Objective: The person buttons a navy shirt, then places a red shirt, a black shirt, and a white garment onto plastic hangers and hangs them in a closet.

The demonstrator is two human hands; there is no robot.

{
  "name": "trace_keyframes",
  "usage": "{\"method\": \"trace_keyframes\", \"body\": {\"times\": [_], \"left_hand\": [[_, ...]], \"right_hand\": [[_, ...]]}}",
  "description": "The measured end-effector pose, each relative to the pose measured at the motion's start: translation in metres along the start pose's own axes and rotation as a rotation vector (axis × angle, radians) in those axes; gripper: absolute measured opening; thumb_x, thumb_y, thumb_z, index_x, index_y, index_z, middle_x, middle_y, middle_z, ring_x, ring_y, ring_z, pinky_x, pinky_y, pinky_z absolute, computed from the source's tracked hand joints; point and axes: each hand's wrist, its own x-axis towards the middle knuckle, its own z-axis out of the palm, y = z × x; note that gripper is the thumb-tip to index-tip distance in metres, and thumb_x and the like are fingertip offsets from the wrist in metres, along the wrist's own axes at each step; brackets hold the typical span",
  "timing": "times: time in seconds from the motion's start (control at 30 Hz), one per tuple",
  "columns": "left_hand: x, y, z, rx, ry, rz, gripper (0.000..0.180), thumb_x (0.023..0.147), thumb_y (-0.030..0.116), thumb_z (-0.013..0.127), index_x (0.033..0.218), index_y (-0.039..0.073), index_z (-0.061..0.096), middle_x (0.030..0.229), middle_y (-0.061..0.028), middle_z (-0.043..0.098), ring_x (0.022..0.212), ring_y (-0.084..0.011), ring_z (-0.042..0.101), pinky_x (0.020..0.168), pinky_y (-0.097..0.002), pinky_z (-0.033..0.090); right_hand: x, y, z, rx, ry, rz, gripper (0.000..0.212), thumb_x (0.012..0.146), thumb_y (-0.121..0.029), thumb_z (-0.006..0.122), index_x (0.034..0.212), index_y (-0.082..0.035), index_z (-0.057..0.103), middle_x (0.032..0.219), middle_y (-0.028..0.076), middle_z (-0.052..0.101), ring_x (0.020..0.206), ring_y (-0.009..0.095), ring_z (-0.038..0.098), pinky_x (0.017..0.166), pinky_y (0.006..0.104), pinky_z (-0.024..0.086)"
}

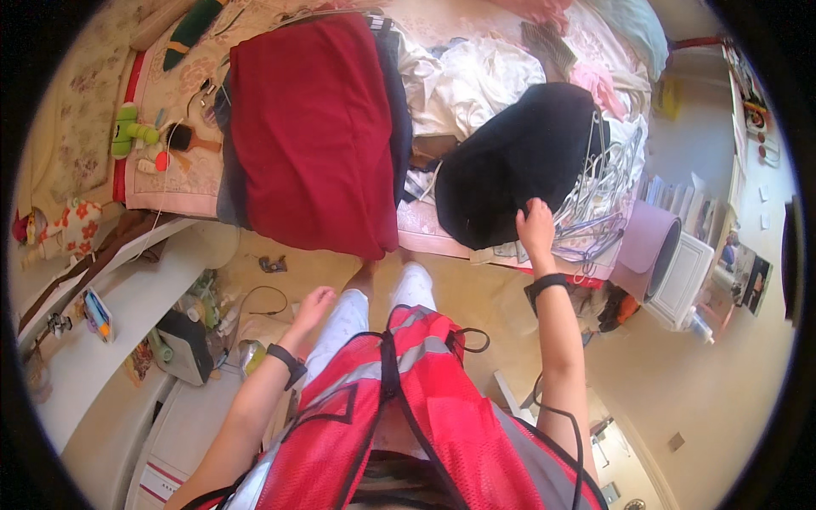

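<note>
A black cloth (501, 170) lies on the bed (429, 231) just ahead of the right hand (535, 228), which touches its near edge; I cannot tell whether it grips. Hangers (600, 200) lie ahead-right. Ahead of the loosely half-open left hand (314, 307) is red cloth (314, 136).

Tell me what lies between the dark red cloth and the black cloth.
In the head view: crumpled white cloth, a brown item, some patterned cloth, then pale pink bedding nearest the person.
</note>
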Motion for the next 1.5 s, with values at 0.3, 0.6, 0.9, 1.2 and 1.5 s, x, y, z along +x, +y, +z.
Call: {"method": "trace_keyframes", "body": {"times": [0.3,0.6,0.9,1.2,1.5], "left_hand": [[0.007,0.026,0.048,-0.028,0.014,-0.041,0.032,0.096,0.024,0.047,0.111,-0.003,0.056,0.098,-0.0142,0.066,0.092,-0.0184,0.063,0.084,-0.0291,0.048],[0.058,0.127,0.161,-0.12,-0.039,0.051,0.036,0.091,0.022,0.057,0.119,0.0,0.051,0.11,-0.0133,0.061,0.101,-0.0177,0.058,0.087,-0.03,0.046],[0.086,0.218,0.266,0.417,0.081,0.471,0.058,0.078,0.015,0.066,0.131,0.004,0.044,0.145,-0.0216,0.027,0.133,-0.0384,0.028,0.106,-0.0455,0.029],[-0.004,0.36,0.163,-0.224,0.399,0.451,0.037,0.081,0.011,0.043,0.112,-0.006,0.052,0.126,-0.0159,0.05,0.115,-0.028,0.051,0.099,-0.0314,0.038],[-0.108,0.464,0.114,-1.159,-0.272,0.92,0.016,0.091,0.017,0.042,0.08,0.011,0.051,0.076,-0.0023,0.059,0.068,-0.0113,0.053,0.068,-0.0248,0.04]], "right_hand": [[0.042,0.023,0.052,0.009,-0.232,0.314,0.062,0.071,-0.034,0.074,0.114,0.001,0.045,0.103,0.022,0.061,0.094,0.039,0.061,0.077,0.0451,0.051],[-0.007,0.046,0.005,0.953,-0.288,0.23,0.03,0.09,-0.028,0.056,0.089,0.003,0.059,0.079,0.019,0.064,0.072,0.022,0.062,0.067,0.036,0.047],[-0.023,0.024,-0.158,1.291,-0.589,-0.33,0.039,0.092,-0.03,0.051,0.074,0.004,0.051,0.068,0.021,0.049,0.067,0.036,0.049,0.062,0.0432,0.039],[-0.005,0.067,-0.256,1.371,-0.553,-0.822,0.037,0.091,-0.027,0.052,0.07,0.003,0.054,0.065,0.021,0.054,0.062,0.039,0.056,0.053,0.0446,0.044],[0.018,0.092,-0.266,1.688,-0.444,-0.908,0.019,0.086,-0.022,0.053,0.082,-0.004,0.058,0.069,0.016,0.057,0.069,0.033,0.057,0.065,0.0417,0.045]]}}
